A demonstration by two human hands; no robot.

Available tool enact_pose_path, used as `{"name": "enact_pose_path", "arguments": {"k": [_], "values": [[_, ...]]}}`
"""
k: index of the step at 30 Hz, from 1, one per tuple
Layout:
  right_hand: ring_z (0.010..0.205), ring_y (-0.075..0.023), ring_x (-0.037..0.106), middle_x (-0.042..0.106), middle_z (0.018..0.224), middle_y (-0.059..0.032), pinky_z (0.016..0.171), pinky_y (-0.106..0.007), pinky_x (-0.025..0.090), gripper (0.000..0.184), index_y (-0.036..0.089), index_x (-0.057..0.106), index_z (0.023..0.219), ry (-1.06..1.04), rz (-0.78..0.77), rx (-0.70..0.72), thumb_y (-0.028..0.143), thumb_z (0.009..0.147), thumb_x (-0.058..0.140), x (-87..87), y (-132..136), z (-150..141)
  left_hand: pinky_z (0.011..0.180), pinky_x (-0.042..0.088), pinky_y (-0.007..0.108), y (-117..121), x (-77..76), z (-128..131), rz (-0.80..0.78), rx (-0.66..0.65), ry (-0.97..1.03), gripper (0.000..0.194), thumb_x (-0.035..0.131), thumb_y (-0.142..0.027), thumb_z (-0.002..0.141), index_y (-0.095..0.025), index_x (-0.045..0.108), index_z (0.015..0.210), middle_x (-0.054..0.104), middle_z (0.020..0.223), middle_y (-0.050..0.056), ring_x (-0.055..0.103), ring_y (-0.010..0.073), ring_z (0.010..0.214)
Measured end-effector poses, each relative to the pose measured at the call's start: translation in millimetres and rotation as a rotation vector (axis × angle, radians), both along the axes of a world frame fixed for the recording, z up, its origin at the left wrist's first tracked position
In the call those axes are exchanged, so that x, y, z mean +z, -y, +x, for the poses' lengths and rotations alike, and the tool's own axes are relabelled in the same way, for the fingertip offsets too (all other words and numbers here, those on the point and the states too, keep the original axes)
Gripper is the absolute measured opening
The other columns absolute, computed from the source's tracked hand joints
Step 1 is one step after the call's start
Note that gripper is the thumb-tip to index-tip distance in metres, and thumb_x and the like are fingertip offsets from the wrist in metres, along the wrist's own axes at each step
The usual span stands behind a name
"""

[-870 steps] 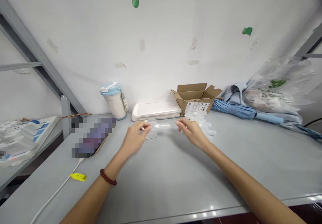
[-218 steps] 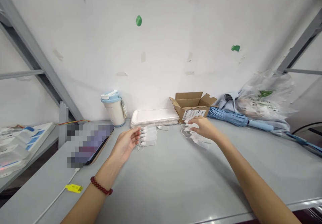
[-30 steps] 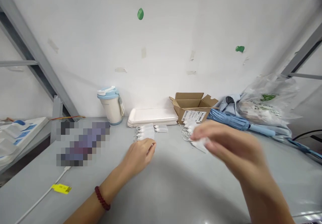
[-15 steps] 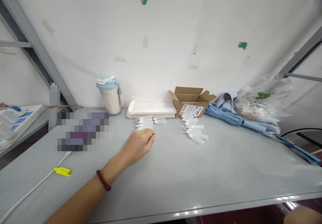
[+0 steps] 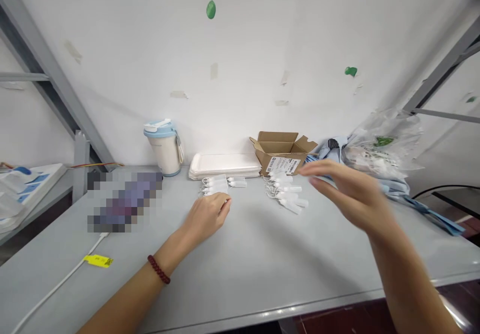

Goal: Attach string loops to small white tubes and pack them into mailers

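Note:
My left hand [image 5: 207, 216] rests on the grey table [image 5: 247, 269], fingers curled, its fingertips touching the near end of a row of small white tagged pieces [image 5: 215, 185]. Whether it grips one is hidden. My right hand [image 5: 350, 191] hovers above the table, blurred by motion, fingers stretched out and empty, just right of a second cluster of white pieces with strings [image 5: 285, 194]. A red bead bracelet is on my left wrist.
A blue-lidded cup [image 5: 164, 147], stacked white trays [image 5: 224, 166], an open cardboard box [image 5: 282, 150], a blue umbrella [image 5: 416, 199] and a plastic bag [image 5: 382, 144] line the wall. A pixelated device [image 5: 122, 201] with white cable [image 5: 56, 289] and yellow tag lies left.
My right hand was at the picture's bottom right corner half a second ago and has swung back up over the table near the right cluster. My left hand has stayed put.

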State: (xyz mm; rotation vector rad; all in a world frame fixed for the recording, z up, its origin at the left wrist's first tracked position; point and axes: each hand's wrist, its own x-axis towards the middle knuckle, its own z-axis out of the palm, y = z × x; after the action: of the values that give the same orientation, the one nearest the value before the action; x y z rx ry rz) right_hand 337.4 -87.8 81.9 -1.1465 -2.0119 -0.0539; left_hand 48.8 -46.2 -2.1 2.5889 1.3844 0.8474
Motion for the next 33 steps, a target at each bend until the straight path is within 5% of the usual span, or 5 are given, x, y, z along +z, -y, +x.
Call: {"name": "enact_pose_path", "arguments": {"k": [5, 9, 19, 26, 33], "values": [[0.091, -0.0247, 0.062, 0.068, 0.101, -0.0078, 0.079, -0.039, 0.050, 0.021, 0.020, 0.065, 0.093, 0.233, -0.399, -0.169, 0.020, 0.074, 0.054, -44.5, -65.4, 44.8, 0.055, 0.034, 0.025, 0.9, 0.5, 0.0, 0.030, -0.008, -0.007, 0.023, 0.037, -0.023, 0.089, -0.018, 0.058, 0.084, 0.065, 0.073, 0.002, 0.055, 0.0134, 0.059], [0.097, -0.0248, 0.060, 0.067, 0.104, -0.0096, 0.085, -0.040, 0.047, 0.026, 0.017, 0.064, 0.099, 0.251, -0.428, -0.146, 0.018, 0.075, 0.054, -70.7, -76.2, 55.1, 0.054, 0.034, 0.025, 0.1, 0.0, -0.1, 0.021, -0.001, -0.017, 0.022, 0.037, -0.023, 0.089, -0.019, 0.058, 0.083, 0.064, 0.072, 0.001, 0.054, 0.0129, 0.057], [0.090, -0.0246, 0.061, 0.068, 0.098, -0.0077, 0.077, -0.040, 0.047, 0.022, 0.020, 0.065, 0.094, 0.139, -0.314, -0.178, 0.020, 0.081, 0.049, -59.9, -77.8, 59.1, 0.055, 0.037, 0.026, 1.3, 1.3, -0.5, 0.019, -0.016, -0.020, 0.023, 0.035, -0.022, 0.088, -0.020, 0.058, 0.085, 0.066, 0.074, 0.003, 0.058, 0.0151, 0.060], [0.084, -0.0181, 0.059, 0.065, 0.098, -0.0064, 0.069, -0.031, 0.048, 0.023, 0.020, 0.061, 0.101, -0.057, -0.207, 0.041, 0.029, 0.088, 0.044, -27.6, -75.7, -19.8, 0.059, 0.043, 0.027, -0.4, 2.7, 5.2, -0.197, 0.036, 0.252, 0.027, 0.039, -0.032, 0.088, -0.017, 0.056, 0.102, 0.061, 0.073, 0.002, 0.053, 0.0137, 0.058], [0.084, -0.0181, 0.057, 0.063, 0.097, -0.0071, 0.073, -0.032, 0.047, 0.022, 0.021, 0.059, 0.104, -0.220, -0.176, 0.151, 0.026, 0.089, 0.043, -80.1, -66.4, -86.1, 0.061, 0.048, 0.029, -6.2, 4.3, 2.6, -0.457, 0.106, 0.506, 0.038, 0.044, -0.039, 0.083, -0.015, 0.055, 0.110, 0.061, 0.084, 0.005, 0.056, 0.0134, 0.062]]}}
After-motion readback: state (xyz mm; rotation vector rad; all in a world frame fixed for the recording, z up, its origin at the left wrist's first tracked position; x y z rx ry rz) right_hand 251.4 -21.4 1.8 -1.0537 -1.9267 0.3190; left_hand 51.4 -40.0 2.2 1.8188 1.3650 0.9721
